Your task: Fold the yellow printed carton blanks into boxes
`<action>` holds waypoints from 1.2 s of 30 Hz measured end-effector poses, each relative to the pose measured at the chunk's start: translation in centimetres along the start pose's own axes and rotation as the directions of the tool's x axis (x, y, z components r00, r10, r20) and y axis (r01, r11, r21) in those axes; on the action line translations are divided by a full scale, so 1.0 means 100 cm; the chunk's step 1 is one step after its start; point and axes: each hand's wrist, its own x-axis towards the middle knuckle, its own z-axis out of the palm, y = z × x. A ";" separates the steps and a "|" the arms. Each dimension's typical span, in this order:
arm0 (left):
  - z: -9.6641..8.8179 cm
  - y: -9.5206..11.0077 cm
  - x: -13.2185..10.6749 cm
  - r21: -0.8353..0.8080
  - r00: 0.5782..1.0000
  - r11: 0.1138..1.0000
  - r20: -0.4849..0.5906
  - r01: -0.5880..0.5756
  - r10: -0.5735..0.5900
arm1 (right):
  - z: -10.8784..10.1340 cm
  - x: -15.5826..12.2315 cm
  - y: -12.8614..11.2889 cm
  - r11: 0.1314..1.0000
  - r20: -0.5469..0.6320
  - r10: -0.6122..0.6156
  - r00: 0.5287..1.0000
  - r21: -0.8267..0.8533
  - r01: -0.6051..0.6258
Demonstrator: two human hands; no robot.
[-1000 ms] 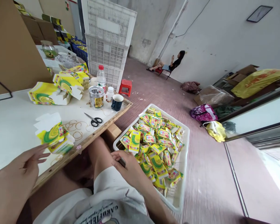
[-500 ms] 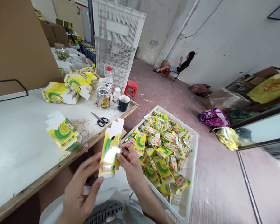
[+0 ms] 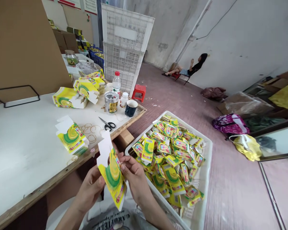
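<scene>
Both hands hold a flat yellow-and-green carton blank (image 3: 112,176) over my lap, its white flaps pointing up. My left hand (image 3: 91,188) grips its left edge from behind. My right hand (image 3: 132,175) pinches its upper right edge with thumb and fingers. Just right of my hands stands a white crate (image 3: 204,179) heaped with small yellow packets (image 3: 172,153). On the white table (image 3: 26,150) to the left lies a small stack of the same carton blanks (image 3: 70,137), with rubber bands (image 3: 90,131) beside it.
Black scissors (image 3: 108,124), a clear jar (image 3: 111,102), a dark mug (image 3: 131,108) and a bottle (image 3: 116,83) sit near the table's far corner, with more carton stacks (image 3: 74,94) behind. White crates (image 3: 124,44) are stacked beyond. A person (image 3: 189,67) sits against the far wall.
My left hand left the table and my right hand left the crate's edge. Both came together on a carton blank, which has since turned and tilted in my hands.
</scene>
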 end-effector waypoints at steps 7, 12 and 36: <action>-0.002 0.005 0.007 0.109 0.997 0.991 0.009 -0.081 0.080 | 0.000 0.001 -0.003 0.984 0.024 -0.082 0.996 -0.158 0.085; 0.003 0.010 0.011 0.112 0.996 0.994 -0.090 -0.018 0.028 | -0.005 -0.002 -0.007 0.884 0.068 -0.152 0.986 -0.437 0.167; 0.007 0.019 0.009 0.616 0.995 0.785 -0.006 -0.075 0.100 | -0.003 -0.007 -0.033 0.348 0.376 -0.232 0.897 -0.829 0.437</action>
